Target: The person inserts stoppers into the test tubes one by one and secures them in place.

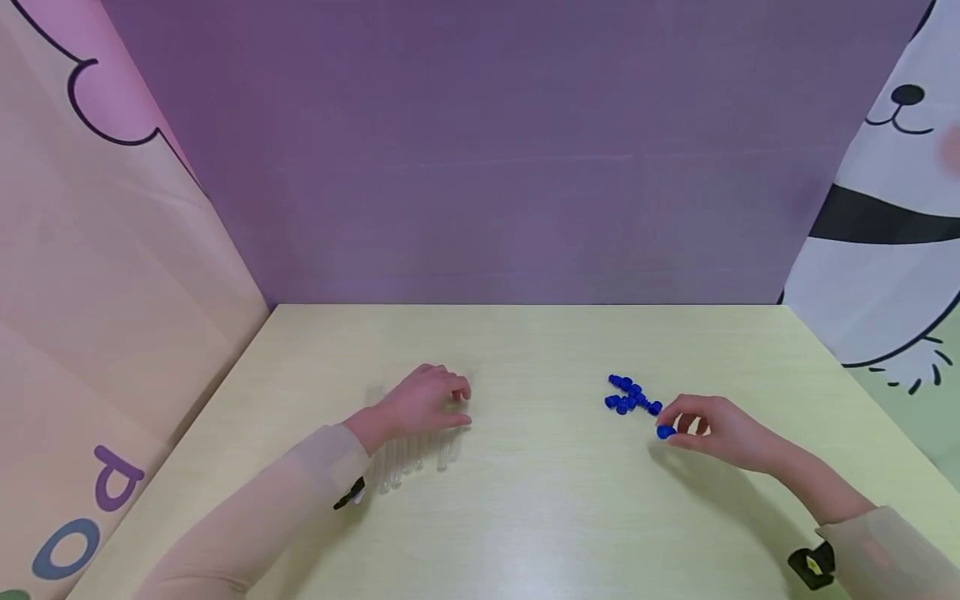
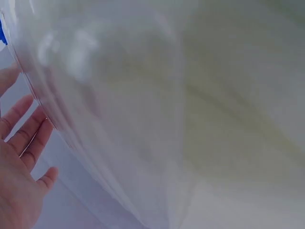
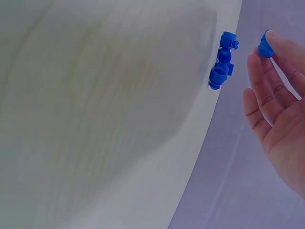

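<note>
My right hand [image 1: 723, 435] pinches a small blue cap [image 1: 664, 432] between thumb and fingertips, just above the table. The right wrist view shows that cap [image 3: 265, 45] at the fingertips. Beyond it lies a loose pile of several blue caps [image 1: 626, 400]. On the left, several clear tubes [image 1: 397, 462] lie side by side, partly hidden under my left hand [image 1: 423, 402]. That hand is over them with thumb and fingers apart, holding nothing visible. In the left wrist view, blurred clear tubes [image 2: 119, 95] fill much of the frame, and the hand [image 2: 19, 186] has its fingers loosely extended.
The pale wooden table [image 1: 525, 500] runs back to a purple wall panel [image 1: 487, 167]. Printed panels stand on both sides, the left one [image 1: 112, 275] with letters and the right one [image 1: 900, 275] with a cartoon animal. Dark wrist straps show at both sleeves.
</note>
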`<move>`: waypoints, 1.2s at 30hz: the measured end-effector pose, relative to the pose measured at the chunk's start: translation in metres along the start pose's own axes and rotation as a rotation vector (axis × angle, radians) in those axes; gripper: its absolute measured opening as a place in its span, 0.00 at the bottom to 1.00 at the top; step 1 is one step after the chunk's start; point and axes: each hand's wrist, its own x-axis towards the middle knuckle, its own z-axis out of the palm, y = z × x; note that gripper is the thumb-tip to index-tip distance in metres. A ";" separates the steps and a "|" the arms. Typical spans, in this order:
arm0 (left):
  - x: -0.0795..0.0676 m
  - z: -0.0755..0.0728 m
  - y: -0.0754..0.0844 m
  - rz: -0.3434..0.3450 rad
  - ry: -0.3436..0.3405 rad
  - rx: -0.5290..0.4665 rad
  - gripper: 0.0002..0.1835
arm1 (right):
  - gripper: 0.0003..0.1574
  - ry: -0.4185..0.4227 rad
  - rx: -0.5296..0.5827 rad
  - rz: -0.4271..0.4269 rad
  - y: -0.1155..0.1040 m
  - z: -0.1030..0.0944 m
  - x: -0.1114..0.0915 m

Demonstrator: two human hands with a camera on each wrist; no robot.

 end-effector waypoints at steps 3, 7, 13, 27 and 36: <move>0.004 0.003 0.003 -0.036 -0.010 -0.017 0.14 | 0.12 0.003 0.004 0.005 0.001 0.000 -0.001; 0.008 0.009 0.006 -0.083 -0.016 -0.050 0.15 | 0.13 0.012 0.011 0.003 0.001 0.000 -0.003; 0.012 0.014 0.006 -0.098 0.002 -0.107 0.15 | 0.14 0.014 0.019 -0.002 0.000 -0.001 -0.005; 0.019 0.015 0.018 -0.198 -0.006 -0.241 0.13 | 0.12 0.024 0.022 0.002 0.004 0.000 -0.004; 0.021 0.011 0.024 -0.218 0.025 -0.373 0.13 | 0.11 0.029 0.028 0.043 -0.002 -0.002 0.000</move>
